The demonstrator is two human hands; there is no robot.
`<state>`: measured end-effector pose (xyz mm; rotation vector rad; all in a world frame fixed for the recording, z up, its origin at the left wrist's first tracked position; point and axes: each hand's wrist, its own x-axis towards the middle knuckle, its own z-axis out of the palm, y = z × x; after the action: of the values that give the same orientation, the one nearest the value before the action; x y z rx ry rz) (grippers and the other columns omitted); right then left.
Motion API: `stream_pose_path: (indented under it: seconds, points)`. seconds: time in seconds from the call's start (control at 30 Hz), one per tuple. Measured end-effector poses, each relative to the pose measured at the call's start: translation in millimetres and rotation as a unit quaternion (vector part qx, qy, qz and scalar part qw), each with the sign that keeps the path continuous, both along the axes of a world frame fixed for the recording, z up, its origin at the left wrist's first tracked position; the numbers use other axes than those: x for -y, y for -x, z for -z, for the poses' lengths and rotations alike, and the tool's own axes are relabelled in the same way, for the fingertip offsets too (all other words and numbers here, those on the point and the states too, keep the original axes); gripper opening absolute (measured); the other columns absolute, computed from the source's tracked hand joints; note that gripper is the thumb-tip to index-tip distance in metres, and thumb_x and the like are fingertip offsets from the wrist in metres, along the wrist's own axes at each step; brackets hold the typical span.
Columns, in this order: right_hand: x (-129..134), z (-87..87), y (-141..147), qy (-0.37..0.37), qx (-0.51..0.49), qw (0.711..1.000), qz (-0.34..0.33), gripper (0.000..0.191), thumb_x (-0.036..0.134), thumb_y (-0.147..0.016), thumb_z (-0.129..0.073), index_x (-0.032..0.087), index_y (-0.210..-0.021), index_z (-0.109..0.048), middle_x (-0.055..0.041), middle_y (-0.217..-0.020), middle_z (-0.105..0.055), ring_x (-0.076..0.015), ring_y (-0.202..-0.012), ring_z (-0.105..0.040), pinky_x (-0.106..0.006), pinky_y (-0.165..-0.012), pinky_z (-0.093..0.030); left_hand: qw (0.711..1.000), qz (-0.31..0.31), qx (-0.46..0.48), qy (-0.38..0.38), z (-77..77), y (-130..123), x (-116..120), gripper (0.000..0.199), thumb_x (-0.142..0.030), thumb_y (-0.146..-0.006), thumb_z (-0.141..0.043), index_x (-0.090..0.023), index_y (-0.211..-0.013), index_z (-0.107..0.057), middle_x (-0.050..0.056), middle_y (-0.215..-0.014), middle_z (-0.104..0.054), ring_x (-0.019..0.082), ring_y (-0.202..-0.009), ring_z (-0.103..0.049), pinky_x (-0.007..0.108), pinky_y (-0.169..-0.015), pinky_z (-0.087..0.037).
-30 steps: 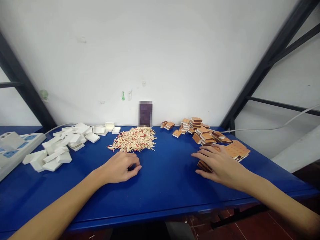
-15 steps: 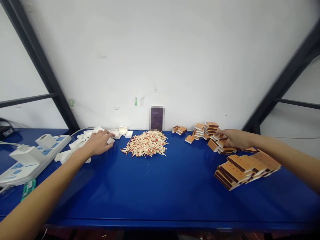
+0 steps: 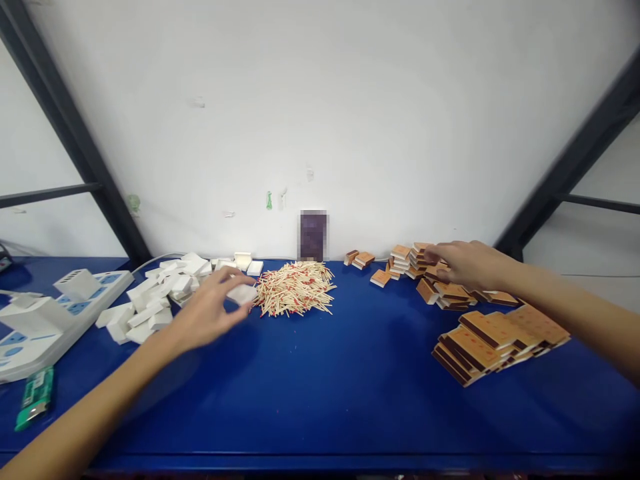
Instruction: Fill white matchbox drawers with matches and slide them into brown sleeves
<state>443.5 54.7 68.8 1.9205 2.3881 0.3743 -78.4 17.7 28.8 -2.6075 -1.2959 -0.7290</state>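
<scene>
Pale and scuffed, the wall (image 3: 350,120) fills most of my view above the counter (image 3: 300,387), a smooth, glossy blue sheet running to its near edge. Black metal bars (image 3: 95,173) slant up on both sides. Toward the counter's left edge lies a white plastic power strip (image 3: 100,290) with blue socket faces.

Near the right edge sits a stack of flat, orange-printed card sleeves (image 3: 500,340), dark brown strips along their sides. White trays (image 3: 155,293), thin-walled and boxy, lie jumbled toward the back left; half a second ago my left hand (image 3: 207,310) was over them, and now it has moved right, to the heap of matches (image 3: 295,287) near the middle of the back edge. My right hand (image 3: 470,263) is still at the orange matchboxes (image 3: 453,292) at the back right, fingers bent; I can't tell whether they grip one.

A green packet (image 3: 35,398) lies toward the near-left corner. Between my left thumb and fingers I pinch one white tray (image 3: 242,294), tilted, just beside the thin, red-tipped sticks.
</scene>
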Motion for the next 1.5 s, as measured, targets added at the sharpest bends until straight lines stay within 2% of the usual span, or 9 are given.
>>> stream_pose_path:
  seconds: [0.1, 0.23, 0.43, 0.63, 0.77, 0.9, 1.13, 1.3, 1.5]
  points:
    - [-4.4, 2.1, 2.6, 0.018, 0.003, 1.0, 0.017, 0.044, 0.018, -0.068, -0.062, 0.024, -0.112, -0.064, -0.0129, -0.103, -0.07, -0.0297, -0.082, -0.064, -0.037, -0.065, -0.038, 0.989, 0.107, -0.028, 0.095, 7.0, -41.2, 45.7, 0.037, -0.033, -0.089, -0.057, -0.026, -0.125, -0.055, 0.009, -0.128, -0.049, 0.023, -0.112, -0.054, 0.039, -0.098, -0.047]
    - [-7.6, 14.7, -3.4, 0.053, -0.002, 0.998, 0.045, 0.054, 0.014, -0.068, -0.062, 0.018, -0.122, -0.064, -0.0177, -0.095, -0.072, -0.0238, -0.063, -0.062, -0.036, -0.059, -0.036, 0.977, 0.139, -0.077, 0.142, 22.0, -70.3, 76.4, 0.04, -0.04, -0.088, -0.062, -0.025, -0.125, -0.057, 0.011, -0.125, -0.053, 0.027, -0.108, -0.056, 0.042, -0.092, -0.05]
    - [2.0, 5.8, 6.6, 0.026, -0.003, 1.0, 0.012, 0.043, 0.015, -0.07, -0.06, 0.018, -0.113, -0.067, -0.018, -0.1, -0.071, -0.025, -0.071, -0.062, -0.036, -0.059, -0.034, 0.983, 0.157, -0.023, 0.088, 1.1, -48.4, 28.8, 0.031, -0.039, -0.099, -0.046, -0.026, -0.125, -0.056, 0.008, -0.123, -0.055, 0.024, -0.113, -0.053, 0.042, -0.096, -0.046]
    - [54.8, 0.0, 99.5, -0.001, -0.002, 0.992, -0.129, 0.051, 0.014, -0.07, -0.054, 0.025, -0.12, -0.059, -0.0111, -0.113, -0.065, -0.0274, -0.084, -0.065, -0.034, -0.061, -0.042, 0.978, 0.149, 0.133, 0.05, -9.9, -22.8, -40.7, 0.025, -0.026, -0.101, -0.039, -0.019, -0.111, -0.06, 0.006, -0.107, -0.065, 0.017, -0.098, -0.059, 0.034, -0.089, -0.048]
    - [86.0, 23.3, 163.0, 0.043, 0.048, 0.983, -0.173, 0.052, 0.006, -0.069, -0.056, 0.024, -0.117, -0.059, -0.0093, -0.107, -0.066, -0.0237, -0.08, -0.067, -0.032, -0.063, -0.044, 0.974, 0.198, 0.094, 0.065, 11.8, -26.6, -35.0, 0.028, -0.017, -0.097, -0.037, -0.018, -0.106, -0.063, 0.006, -0.1, -0.066, 0.015, -0.092, -0.06, 0.03, -0.082, -0.049]
    - [85.5, 27.9, 193.3, 0.043, 0.064, 0.987, -0.142, 0.047, 0.003, -0.073, -0.057, 0.02, -0.117, -0.06, -0.0128, -0.11, -0.066, -0.0266, -0.089, -0.067, -0.033, -0.067, -0.045, 0.981, 0.192, 0.002, 0.028, 27.2, -36.2, -18.5, 0.025, -0.018, -0.086, -0.05, -0.017, -0.106, -0.066, 0.007, -0.097, -0.064, 0.018, -0.088, -0.059, 0.033, -0.082, -0.049]
    - [75.2, 41.1, 236.2, -0.043, -0.14, 0.957, -0.251, 0.034, 0.035, -0.082, -0.06, 0.019, -0.112, -0.062, -0.009, -0.111, -0.066, -0.0259, -0.098, -0.061, -0.037, -0.08, -0.044, 0.993, 0.081, -0.083, -0.038, 33.7, -53.8, -15.4, 0.02, -0.034, -0.092, -0.054, -0.018, -0.094, -0.067, 0.007, -0.094, -0.06, 0.021, -0.087, -0.058, 0.035, -0.08, -0.047]
    - [73.8, 74.8, 242.8, -0.042, -0.196, 0.943, -0.266, 0.019, 0.018, -0.089, -0.047, 0.017, -0.1, -0.063, -0.007, -0.096, -0.067, -0.0196, -0.083, -0.061, -0.033, -0.074, -0.041, 0.992, 0.045, -0.108, -0.046, 36.4, -58.5, -12.3, 0.015, -0.024, -0.092, -0.054, -0.017, -0.087, -0.066, 0.008, -0.094, -0.057, 0.021, -0.085, -0.056, 0.034, -0.077, -0.046]
    - [77.2, 73.4, 227.8, -0.033, -0.29, 0.913, -0.285, 0.005, 0.02, -0.088, -0.052, 0.02, -0.084, -0.055, -0.0033, -0.09, -0.063, -0.018, -0.084, -0.057, -0.035, -0.079, -0.036, 0.995, 0.077, -0.062, -0.006, 32.4, -57.4, -6.2, 0.018, -0.024, -0.093, -0.052, -0.017, -0.086, -0.067, 0.006, -0.09, -0.056, 0.019, -0.084, -0.055, 0.032, -0.075, -0.045]
